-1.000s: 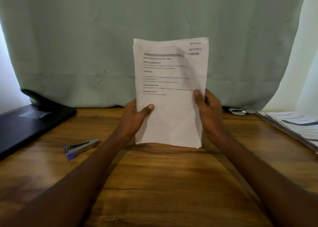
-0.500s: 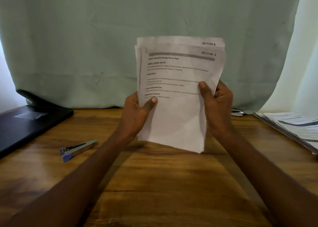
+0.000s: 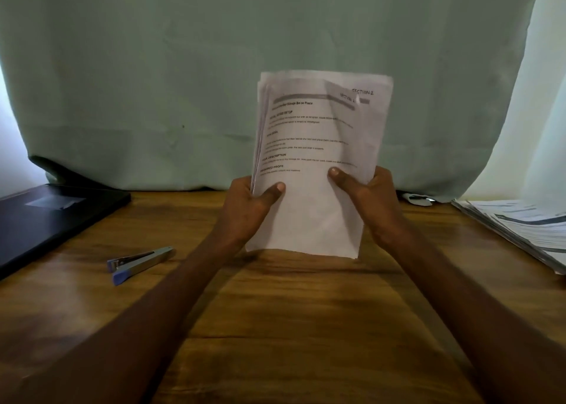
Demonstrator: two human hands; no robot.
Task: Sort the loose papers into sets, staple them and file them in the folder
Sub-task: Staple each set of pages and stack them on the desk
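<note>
Two bare forearms — no sleeves, no jewellery.

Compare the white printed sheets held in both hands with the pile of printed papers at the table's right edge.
The held white sheets stand upright, gripped by the left hand and right hand; the right-edge paper pile lies flat, untouched. The held sheets look creased, the pile fanned and partly out of frame. Both are white with dark print.

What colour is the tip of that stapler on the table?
Blue-purple; the rest of the stapler is silver metal. Head view.
</note>
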